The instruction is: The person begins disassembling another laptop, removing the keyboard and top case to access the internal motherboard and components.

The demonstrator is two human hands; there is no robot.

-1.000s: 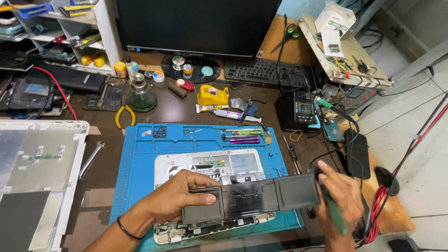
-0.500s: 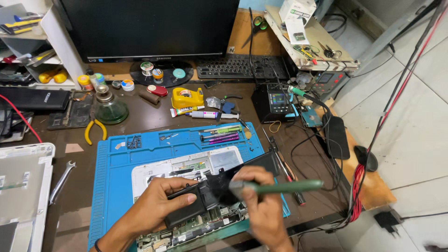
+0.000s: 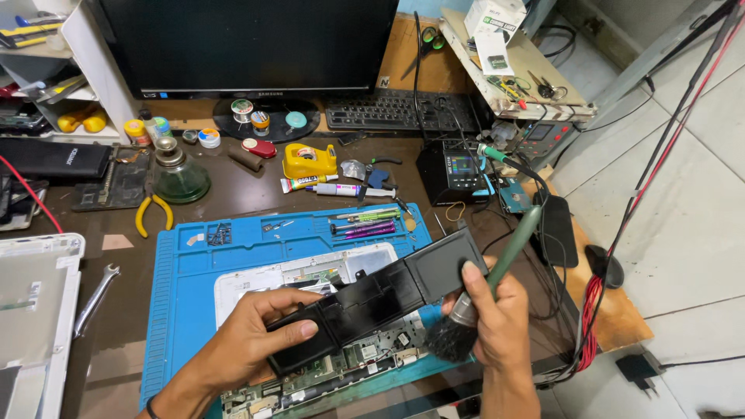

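Two hands busy: left hand [image 3: 256,334] clamps the black battery [image 3: 380,299] at its low end, tilted up off the laptop [image 3: 310,279] on the blue mat [image 3: 186,271]. Right hand [image 3: 500,322] fists a green brush [image 3: 481,287], bristles down, thumb steadying the battery's upper end. Looks like dusting stage; next needs brush strokes w/ firm left hold.

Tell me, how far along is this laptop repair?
The black battery pack is already lifted off the opened laptop on the blue mat. The left hand and right hand hold it, the right also gripping a brush. The exposed board isn't closed up yet.
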